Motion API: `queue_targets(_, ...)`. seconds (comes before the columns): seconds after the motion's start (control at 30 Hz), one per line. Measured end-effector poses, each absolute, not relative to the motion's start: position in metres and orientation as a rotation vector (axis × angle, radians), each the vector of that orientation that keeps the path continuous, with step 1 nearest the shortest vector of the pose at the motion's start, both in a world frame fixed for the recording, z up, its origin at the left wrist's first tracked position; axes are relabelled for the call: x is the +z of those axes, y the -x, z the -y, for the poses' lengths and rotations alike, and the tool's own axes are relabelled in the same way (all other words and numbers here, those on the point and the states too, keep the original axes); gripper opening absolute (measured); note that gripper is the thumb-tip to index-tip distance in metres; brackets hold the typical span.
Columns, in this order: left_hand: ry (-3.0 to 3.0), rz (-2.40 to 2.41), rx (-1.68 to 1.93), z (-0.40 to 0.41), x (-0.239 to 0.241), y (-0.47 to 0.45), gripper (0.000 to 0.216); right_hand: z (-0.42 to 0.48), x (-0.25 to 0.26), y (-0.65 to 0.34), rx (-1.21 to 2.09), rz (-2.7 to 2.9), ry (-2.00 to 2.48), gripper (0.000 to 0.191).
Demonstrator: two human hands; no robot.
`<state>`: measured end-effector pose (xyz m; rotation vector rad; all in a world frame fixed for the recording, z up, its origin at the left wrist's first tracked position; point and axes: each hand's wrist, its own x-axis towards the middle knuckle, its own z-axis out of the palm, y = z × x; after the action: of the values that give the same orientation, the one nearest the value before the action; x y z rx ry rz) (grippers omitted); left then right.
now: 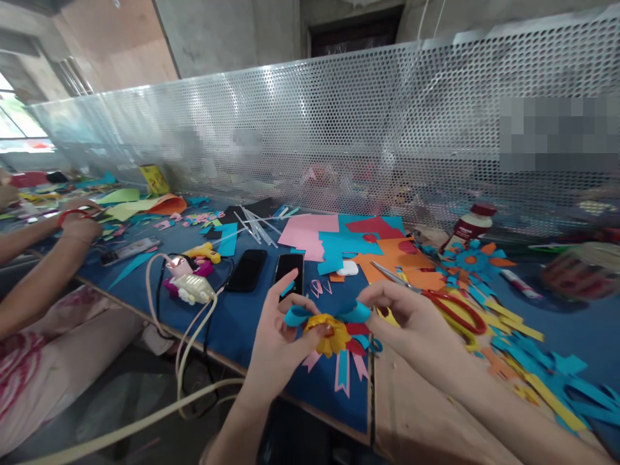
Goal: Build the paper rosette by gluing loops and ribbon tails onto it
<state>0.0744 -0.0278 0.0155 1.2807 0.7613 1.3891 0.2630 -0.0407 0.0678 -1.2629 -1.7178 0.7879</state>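
My left hand [285,349] grips a yellow paper flower [328,334], its thumb pressed on the flower's middle. Blue paper strips stick out from both sides of the flower. Between the fingertips of my right hand [407,323] is the end of a blue paper strip [356,313], bent into a curve. Below the flower, pink and blue ribbon-shaped paper strips [343,374] with notched ends lie over the blue table. Red-handled scissors [453,310] rest just beyond my right hand, partly covered by it. A red paper piece shows beside the flower.
Two phones [247,270] lie behind my left hand, near a power strip with plugs [191,287] and trailing cords. Coloured paper sheets [358,242] and glue sticks [256,226] lie farther back. A bottle [469,226] stands right, before a perforated metal screen [290,135]. Another person's arms [58,258] are at left.
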Motion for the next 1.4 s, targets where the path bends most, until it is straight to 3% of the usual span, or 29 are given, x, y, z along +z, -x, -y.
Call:
queue_targets(0.67,-1.273,-0.745,1.357,0.024,0.012,-0.078,0.075,0.033,0.066,-0.262,0.965,1.663,1.288,0.002)
queue_targets(1.4,-1.286,-0.806,1.348,0.026,0.013,-0.080,0.074,0.030,0.066,-0.261,1.174,1.519,1.238,0.016)
